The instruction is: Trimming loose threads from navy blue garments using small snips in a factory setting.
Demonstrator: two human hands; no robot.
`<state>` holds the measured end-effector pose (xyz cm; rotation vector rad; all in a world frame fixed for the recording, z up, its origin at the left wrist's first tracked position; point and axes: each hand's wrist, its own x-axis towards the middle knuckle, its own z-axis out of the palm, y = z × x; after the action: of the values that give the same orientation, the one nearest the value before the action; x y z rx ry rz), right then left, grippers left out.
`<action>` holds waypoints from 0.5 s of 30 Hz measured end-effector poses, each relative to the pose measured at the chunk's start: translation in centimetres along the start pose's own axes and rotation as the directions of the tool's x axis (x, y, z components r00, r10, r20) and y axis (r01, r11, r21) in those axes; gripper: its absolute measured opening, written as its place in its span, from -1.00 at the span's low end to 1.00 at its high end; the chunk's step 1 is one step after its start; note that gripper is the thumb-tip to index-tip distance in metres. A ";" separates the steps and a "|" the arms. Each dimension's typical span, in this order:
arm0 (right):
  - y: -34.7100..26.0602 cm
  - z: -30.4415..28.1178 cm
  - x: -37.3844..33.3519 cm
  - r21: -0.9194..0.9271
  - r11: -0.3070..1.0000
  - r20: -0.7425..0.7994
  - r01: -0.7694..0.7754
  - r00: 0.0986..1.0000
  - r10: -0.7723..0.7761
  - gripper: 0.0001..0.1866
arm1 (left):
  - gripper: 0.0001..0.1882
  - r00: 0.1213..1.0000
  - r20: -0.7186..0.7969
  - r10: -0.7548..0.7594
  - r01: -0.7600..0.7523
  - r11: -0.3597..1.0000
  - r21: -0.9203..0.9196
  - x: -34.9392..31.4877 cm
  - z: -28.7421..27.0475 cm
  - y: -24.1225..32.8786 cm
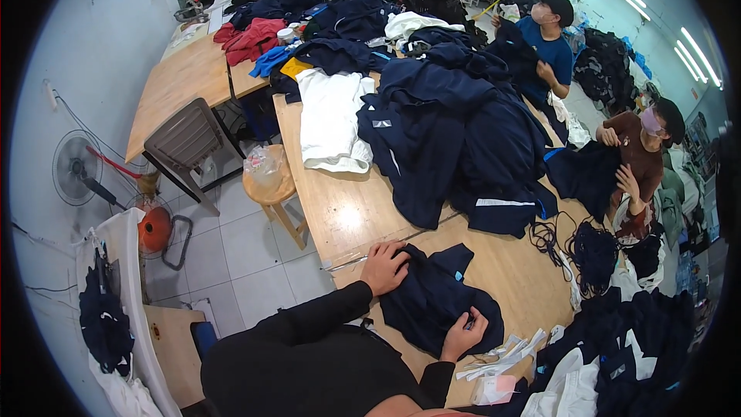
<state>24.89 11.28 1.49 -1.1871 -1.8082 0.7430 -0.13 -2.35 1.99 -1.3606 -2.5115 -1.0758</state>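
The navy garment (432, 293) lies on the near part of the table (340, 220), spread but rumpled, with a hand at each side. The left hand (384, 269) rests on its far-left edge, fingers curled over the cloth; the right hand (465, 333) is at its near-right part, fingers bent. Whether either hand pinches the fabric cannot be told.

Possible faults:

1. Creasing or skew. Cause: uneven tension between the hands; the cloth would likely bunch, since its surface shows folds.
2. Snagging. Cause: the table seam (363, 255) runs just beside the left hand — an edge dragged across it could catch.
3. Stray pickup. Cause: white strips (502, 355) lie just beside the near-right hem and could be swept along with the cloth.
4. Mix-up. Cause: the far pile (455, 131) and the near-right pile (617, 340) include similarly dark cloth — a piece set against either could be hard to pick out.
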 end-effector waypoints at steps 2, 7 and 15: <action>-0.4 -0.1 0.0 0.006 1.000 0.014 -0.014 1.000 0.014 -0.80 | -0.71 1.000 0.001 -0.006 0.006 1.000 0.006 0.0 -0.1 0.0; 0.2 -0.1 0.0 0.028 1.000 0.027 -0.001 1.000 0.001 -0.79 | -0.71 1.000 0.006 -0.007 0.007 1.000 0.017 0.1 -0.2 0.3; 0.0 -0.1 -0.1 0.024 1.000 0.035 0.001 0.999 -0.002 -0.80 | -0.71 1.000 -0.003 -0.003 0.004 1.000 0.026 0.0 -0.2 0.2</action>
<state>25.00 11.23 1.56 -1.1642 -1.8242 0.7872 -0.03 -2.39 2.24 -1.3480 -2.5179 -1.0417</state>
